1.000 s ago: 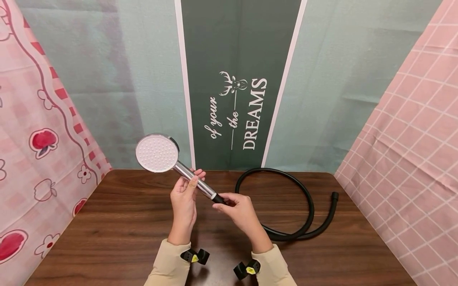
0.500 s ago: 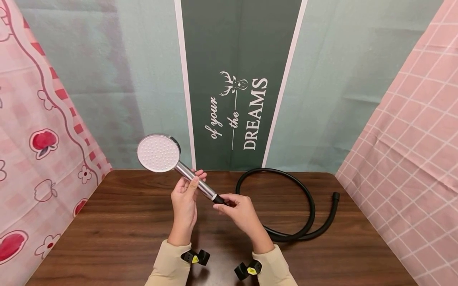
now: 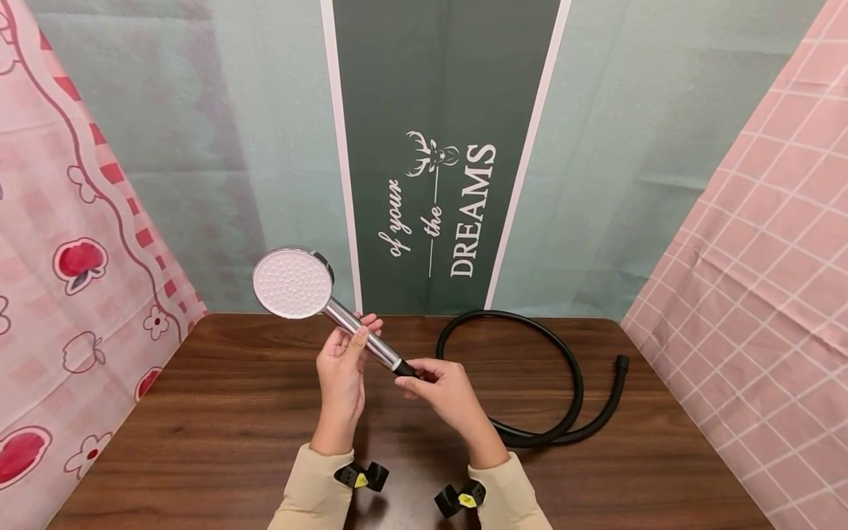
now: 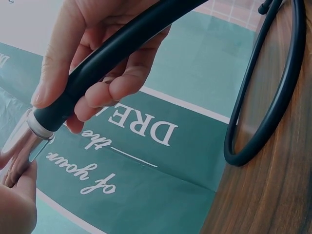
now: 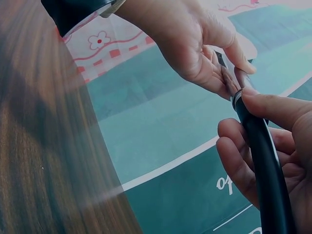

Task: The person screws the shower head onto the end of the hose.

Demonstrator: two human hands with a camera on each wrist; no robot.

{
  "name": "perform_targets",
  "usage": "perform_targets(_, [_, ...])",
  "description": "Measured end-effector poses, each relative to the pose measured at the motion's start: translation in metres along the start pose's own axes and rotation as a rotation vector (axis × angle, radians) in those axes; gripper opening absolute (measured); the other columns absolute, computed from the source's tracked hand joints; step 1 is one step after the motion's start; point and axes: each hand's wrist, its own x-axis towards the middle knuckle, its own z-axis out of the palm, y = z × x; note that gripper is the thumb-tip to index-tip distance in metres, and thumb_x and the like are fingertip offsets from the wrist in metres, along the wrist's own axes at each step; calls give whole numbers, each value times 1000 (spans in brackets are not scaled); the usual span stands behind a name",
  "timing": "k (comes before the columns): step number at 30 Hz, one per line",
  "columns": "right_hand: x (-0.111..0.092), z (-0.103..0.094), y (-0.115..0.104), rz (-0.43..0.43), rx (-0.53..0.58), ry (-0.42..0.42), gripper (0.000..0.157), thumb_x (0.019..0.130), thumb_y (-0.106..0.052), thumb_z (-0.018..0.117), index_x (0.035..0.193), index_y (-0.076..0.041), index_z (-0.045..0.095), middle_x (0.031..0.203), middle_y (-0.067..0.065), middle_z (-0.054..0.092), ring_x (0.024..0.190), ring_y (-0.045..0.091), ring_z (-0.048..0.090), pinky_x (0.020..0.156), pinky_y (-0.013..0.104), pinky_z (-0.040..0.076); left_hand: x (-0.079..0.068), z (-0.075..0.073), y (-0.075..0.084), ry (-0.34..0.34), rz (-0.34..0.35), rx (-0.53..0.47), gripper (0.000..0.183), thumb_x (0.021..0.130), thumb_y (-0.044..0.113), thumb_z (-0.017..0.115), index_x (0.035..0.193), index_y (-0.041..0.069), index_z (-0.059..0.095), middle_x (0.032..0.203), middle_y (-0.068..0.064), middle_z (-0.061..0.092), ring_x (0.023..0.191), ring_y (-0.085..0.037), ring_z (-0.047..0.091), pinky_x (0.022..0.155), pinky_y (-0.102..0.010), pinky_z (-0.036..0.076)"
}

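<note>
A chrome shower head (image 3: pixel 294 283) with a round white nozzle face is held up above the table, tilted with its face to the upper left. My left hand (image 3: pixel 343 372) grips its silver handle between thumb and fingers. At the handle's lower end, my right hand (image 3: pixel 442 394) pinches the black end of a shower hose (image 3: pixel 578 383). In the left wrist view a white ring (image 4: pixel 40 126) sits between the silver handle and the black hose end, which meet there. The right wrist view has the hose (image 5: pixel 265 165) running down past the right palm.
The hose lies in a loop on the right side of the brown wooden table (image 3: pixel 218 412), its free end (image 3: pixel 621 363) toward the back right. A green printed cloth (image 3: pixel 450 88) hangs behind, with pink cloths at both sides.
Both hands keep their places on the handle and hose end. The shower head has shifted very slightly to the right since the earliest frame.
</note>
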Motion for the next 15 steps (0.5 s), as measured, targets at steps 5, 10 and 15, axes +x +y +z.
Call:
perform_targets(5, [0,0,0,-7,-2,-18,28,87,-18,77,109,0,73,91,19,74,74,25,73,73,37,65,0,-1,0,-2,-4,-3,22,95,1,63,117,-1,58,101,-4,77,94,-14,75,92,-29,60])
perform_targets(10, [0,-1,0,-9,-7,-28,29,88,-19,76,110,0,73,93,20,74,76,29,73,73,36,65,1,-1,0,1,-11,3,23,95,1,62,118,-2,58,101,-4,77,94,-14,75,92,-30,60])
perform_targets(15, [0,-2,-1,-9,-5,-20,30,88,-17,76,113,-1,73,93,19,73,79,35,72,74,41,64,0,0,2,2,-19,-1,24,96,1,62,119,-3,57,101,-4,76,94,-14,75,92,-30,60])
